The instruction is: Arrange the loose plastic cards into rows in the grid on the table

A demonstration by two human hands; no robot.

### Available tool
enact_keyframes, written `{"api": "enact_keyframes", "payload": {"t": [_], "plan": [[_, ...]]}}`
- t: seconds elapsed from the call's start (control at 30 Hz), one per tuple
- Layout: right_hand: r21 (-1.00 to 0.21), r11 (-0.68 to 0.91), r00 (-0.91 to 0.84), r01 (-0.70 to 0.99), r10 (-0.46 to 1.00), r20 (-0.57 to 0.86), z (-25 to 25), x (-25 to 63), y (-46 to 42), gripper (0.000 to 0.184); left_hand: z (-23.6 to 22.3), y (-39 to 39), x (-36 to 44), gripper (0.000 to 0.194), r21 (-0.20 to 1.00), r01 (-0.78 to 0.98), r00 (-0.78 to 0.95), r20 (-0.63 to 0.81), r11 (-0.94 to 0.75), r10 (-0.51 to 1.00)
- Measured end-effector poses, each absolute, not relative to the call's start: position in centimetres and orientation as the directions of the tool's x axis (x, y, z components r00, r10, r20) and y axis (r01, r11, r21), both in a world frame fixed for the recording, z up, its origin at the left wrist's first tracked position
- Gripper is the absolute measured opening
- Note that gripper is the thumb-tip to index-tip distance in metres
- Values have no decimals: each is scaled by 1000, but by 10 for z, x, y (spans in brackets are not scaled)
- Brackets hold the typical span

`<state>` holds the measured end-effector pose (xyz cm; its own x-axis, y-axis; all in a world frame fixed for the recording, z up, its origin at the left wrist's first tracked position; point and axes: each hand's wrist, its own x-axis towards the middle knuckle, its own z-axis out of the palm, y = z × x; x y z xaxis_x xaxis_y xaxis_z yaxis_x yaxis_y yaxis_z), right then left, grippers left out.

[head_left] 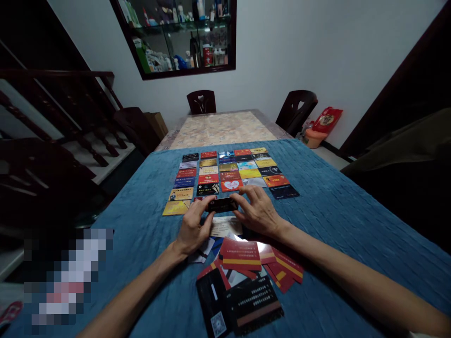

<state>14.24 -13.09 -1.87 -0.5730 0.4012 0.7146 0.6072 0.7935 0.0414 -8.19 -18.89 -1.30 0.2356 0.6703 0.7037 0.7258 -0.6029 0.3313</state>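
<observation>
Between my two hands a black card (221, 205) is held tilted up, its face toward me. My left hand (192, 226) pinches its left end between thumb and fingers. On the other end, my right hand (258, 211) closes its thumb and fingers. Just beneath lies a whitish card (225, 227) with small print. Beyond my hands, several columns of colourful cards lie in a grid, among them a black VIP card (207, 189) and a card with a white heart (231, 185). Nearer to me is a loose, overlapping pile with red cards (241, 253) and black cards (253, 303).
A blue cloth (141, 225) covers the near part of the table; its patterned top (218, 127) shows beyond. Dark chairs stand around, one at the far end (201, 102). A red bag (327, 120) sits at right by the wall. A blurred patch covers the lower left.
</observation>
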Motion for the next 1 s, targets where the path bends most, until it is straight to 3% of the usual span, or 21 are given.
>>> {"api": "enact_keyframes", "payload": {"t": [0.23, 0.4, 0.63, 0.8, 1.0], "plan": [[35, 807, -587, 589, 398, 705, -15, 144, -131, 38, -10, -189, -86, 52, 187, 779, 320, 703, -599, 635], [60, 797, -599, 601, 399, 694, -8, 141, -131, 39, -6, -185, -92, 59, 198, 772, 354, 655, -604, 667], [-2, 822, -644, 569, 447, 621, 10, 133, -121, 48, 6, -173, -100, 60, 207, 782, 357, 625, -588, 694], [16, 844, -696, 536, 431, 575, 23, 125, -100, 48, 24, -157, -112, 56, 160, 827, 366, 574, -539, 733], [-81, 844, -732, 529, 503, 460, 24, 112, -70, 51, 40, -139, -121, 34, 196, 888, 303, 431, -416, 850]]}}
